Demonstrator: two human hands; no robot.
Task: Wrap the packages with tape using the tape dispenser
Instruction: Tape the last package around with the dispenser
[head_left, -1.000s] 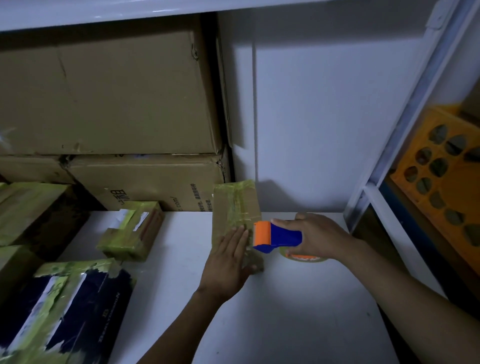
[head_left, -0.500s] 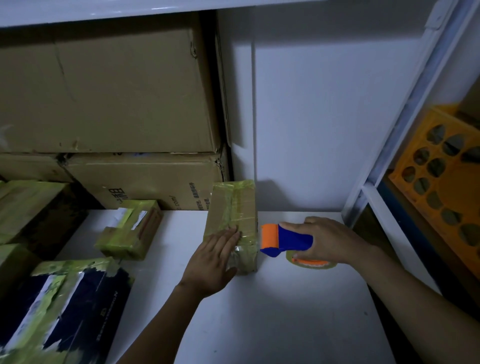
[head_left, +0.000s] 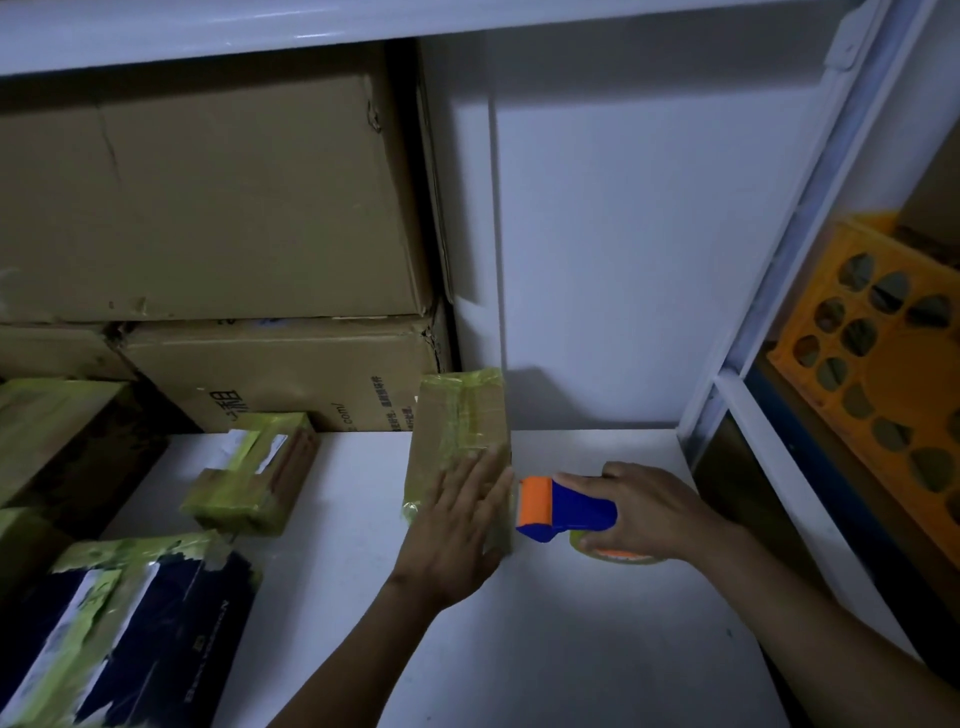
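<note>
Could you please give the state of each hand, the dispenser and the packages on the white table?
left hand: open, fingers flat on the brown package.
right hand: grips the tape dispenser.
tape dispenser: held, orange end beside the brown package's right edge.
brown package: on the table, bands of greenish tape on it.
small package: taped, untouched.
dark package: taped, untouched.
</note>
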